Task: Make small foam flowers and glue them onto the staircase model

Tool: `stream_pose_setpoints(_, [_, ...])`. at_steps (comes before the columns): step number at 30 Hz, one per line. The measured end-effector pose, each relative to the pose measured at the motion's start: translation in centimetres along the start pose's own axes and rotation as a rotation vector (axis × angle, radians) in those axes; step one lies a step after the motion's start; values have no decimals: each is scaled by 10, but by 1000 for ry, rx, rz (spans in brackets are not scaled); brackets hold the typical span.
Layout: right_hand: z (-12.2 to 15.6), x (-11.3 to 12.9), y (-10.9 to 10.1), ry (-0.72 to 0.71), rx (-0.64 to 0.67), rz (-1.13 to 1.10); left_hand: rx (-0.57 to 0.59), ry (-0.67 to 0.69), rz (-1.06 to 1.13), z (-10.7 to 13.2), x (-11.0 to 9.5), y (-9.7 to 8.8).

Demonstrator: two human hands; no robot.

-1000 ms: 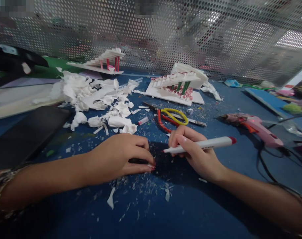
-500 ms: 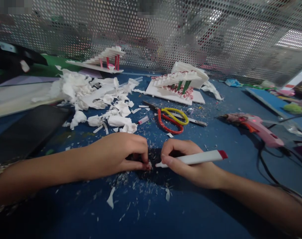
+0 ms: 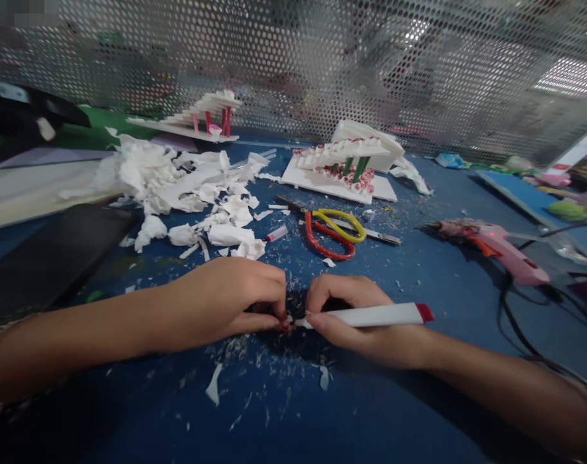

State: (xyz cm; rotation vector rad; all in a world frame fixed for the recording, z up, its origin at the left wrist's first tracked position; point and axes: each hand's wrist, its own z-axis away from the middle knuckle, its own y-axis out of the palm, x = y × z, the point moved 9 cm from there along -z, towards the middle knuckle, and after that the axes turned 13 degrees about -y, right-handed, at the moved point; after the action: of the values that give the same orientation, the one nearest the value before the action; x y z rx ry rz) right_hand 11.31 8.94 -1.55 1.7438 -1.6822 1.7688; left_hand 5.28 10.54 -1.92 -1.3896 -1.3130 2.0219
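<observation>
My right hand is closed around a white marker pen with a red end, lying nearly flat, its tip pointing left. My left hand is curled on the blue table, its fingertips pinching a small piece that I cannot make out right at the marker's tip. The two hands almost touch. White shavings lie scattered under and in front of them.
Red and yellow scissors lie just beyond the hands. A pile of torn white scraps sits at the left, two white stair models at the back, a pink glue gun with its cable at the right, a black slab at the left.
My right hand has moved left and down, and the marker has tipped flatter until its tip meets my left fingertips. My left hand has stayed in place.
</observation>
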Motion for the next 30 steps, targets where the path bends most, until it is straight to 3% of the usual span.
stream_pose_setpoints(30, [-4, 2, 3, -45, 46, -32, 31, -53, -14, -1, 3, 2])
